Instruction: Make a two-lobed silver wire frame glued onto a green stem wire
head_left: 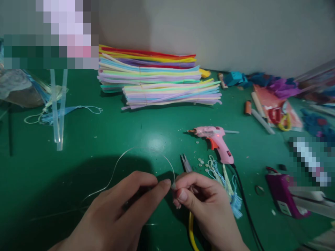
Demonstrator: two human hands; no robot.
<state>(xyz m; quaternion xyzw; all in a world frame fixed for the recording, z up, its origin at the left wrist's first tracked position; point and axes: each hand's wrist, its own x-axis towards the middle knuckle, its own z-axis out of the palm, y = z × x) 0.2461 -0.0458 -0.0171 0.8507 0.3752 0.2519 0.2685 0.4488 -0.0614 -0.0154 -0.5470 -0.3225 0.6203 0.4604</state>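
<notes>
A thin, pale, clear-looking wire (115, 172) bows up in an arc in front of both hands; part of its top is lost in the glare. My right hand (202, 198) pinches one end of it between thumb and forefinger, where a small pale bit shows. My left hand (125, 202) is closed, with its fingertips at that same end, almost meeting the right fingers; its exact hold is partly hidden. Beneath my right hand lie pliers (186, 163) with yellow handles, their jaws pointing away from me.
A pink glue gun (213, 134) lies beyond my right hand, its black cord (246, 202) running toward me. Blue tassels (235, 202) lie beside it. Pipe cleaner bundles (167, 92) line the back. Glue sticks (59, 115) lie left; scissors (284, 122) and a purple box (281, 195) right.
</notes>
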